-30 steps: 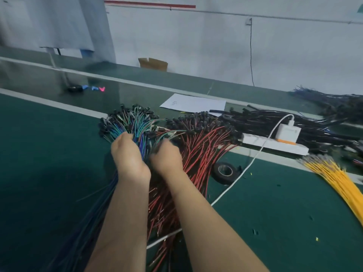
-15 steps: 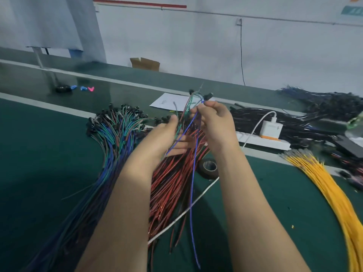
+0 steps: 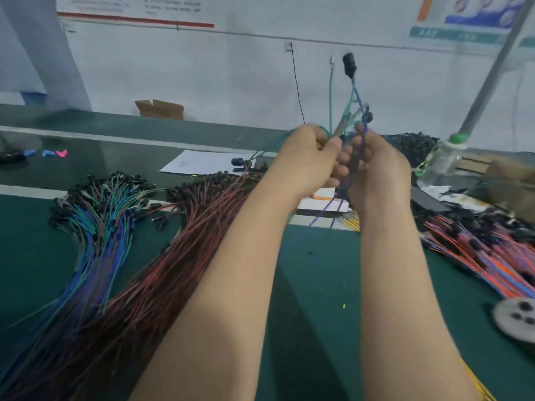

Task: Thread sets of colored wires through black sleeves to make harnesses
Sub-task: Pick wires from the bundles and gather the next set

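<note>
Both hands are raised side by side above the green table (image 3: pixel 312 285). My left hand (image 3: pixel 307 157) grips green and red wires (image 3: pixel 346 114) that stick up above the fist. Beside it, my right hand (image 3: pixel 376 166) pinches a blue wire (image 3: pixel 359 146) that hangs down between the wrists. A black connector (image 3: pixel 348 63) stands at the top of the held wires. On the table at left lie a fan of blue and green wires (image 3: pixel 98 227) and a fan of red wires (image 3: pixel 185 244), all with black ends.
At right lie red, orange and blue wires (image 3: pixel 486 253), a grey spool (image 3: pixel 518 319) and a clear bottle (image 3: pixel 443 160). White paper (image 3: pixel 202 163) and a cardboard box (image 3: pixel 160 109) sit farther back. Yellow wire tips (image 3: pixel 350 219) show between my forearms.
Both hands rose from the wire piles with a few wires and lifted them higher. The view swung right, bringing the bottle, spool and right-hand wires into sight.
</note>
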Available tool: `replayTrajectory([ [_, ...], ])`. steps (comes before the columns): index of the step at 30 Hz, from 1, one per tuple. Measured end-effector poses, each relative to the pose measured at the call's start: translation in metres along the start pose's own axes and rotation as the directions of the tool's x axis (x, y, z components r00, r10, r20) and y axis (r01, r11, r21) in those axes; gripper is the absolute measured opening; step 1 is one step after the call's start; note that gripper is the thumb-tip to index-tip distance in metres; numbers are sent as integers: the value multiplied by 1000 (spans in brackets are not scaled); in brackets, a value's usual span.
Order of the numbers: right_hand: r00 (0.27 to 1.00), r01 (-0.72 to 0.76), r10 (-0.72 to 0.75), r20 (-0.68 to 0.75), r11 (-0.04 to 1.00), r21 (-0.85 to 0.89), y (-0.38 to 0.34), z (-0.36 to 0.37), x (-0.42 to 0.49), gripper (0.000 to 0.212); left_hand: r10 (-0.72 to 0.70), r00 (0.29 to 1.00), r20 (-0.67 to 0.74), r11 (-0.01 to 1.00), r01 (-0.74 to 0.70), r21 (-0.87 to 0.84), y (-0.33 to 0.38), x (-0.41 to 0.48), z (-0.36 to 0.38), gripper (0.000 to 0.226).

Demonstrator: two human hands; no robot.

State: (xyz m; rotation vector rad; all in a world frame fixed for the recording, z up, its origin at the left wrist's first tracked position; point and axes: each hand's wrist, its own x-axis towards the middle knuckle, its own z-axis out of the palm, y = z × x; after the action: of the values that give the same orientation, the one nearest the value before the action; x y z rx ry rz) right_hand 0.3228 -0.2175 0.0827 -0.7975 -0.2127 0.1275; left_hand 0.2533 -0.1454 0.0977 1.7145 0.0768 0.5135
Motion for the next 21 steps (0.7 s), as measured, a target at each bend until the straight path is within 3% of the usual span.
replayTrajectory([
  [5, 993, 20, -49, -107, 965, -261, -31, -43, -3, 27, -54, 961, 272, 996, 32, 85, -8, -13, 55, 23],
  [8, 994, -106, 97, -47, 952, -286, -29, -71, -8, 41, -145, 925, 351, 928, 4, 372, -29, -21, 71, 11],
  [10, 991, -133, 126, -42, 919, -372, -18, -91, -14, 21, -143, 916, 375, 812, -108, 573, -46, -26, 73, 20],
  [11, 989, -148, 141, -46, 915, -375, -12, -101, -16, 11, -145, 931, 335, 770, -106, 629, -55, -28, 71, 26],
  [13, 981, -196, 187, -59, 930, -311, 0, -112, -18, 15, -136, 986, 100, 714, 28, 700, -71, -26, 53, 33],
  [15, 976, -218, 206, -71, 945, -246, 4, -121, -19, 18, -146, 984, -105, 552, 169, 817, -86, -23, 28, 44],
  [17, 976, -212, 199, -83, 960, -184, 4, -127, -20, 19, -341, 934, -107, 347, 230, 909, -101, -22, 4, 58],
  [18, 979, -196, 184, -87, 969, -153, 4, -129, -20, 19, -454, 888, -72, 318, 237, 918, -107, -24, -3, 64],
  [21, 989, -124, 115, -98, 989, -87, 5, -124, -19, 22, -629, 766, 134, 507, 274, 817, -109, -30, -7, 61],
])
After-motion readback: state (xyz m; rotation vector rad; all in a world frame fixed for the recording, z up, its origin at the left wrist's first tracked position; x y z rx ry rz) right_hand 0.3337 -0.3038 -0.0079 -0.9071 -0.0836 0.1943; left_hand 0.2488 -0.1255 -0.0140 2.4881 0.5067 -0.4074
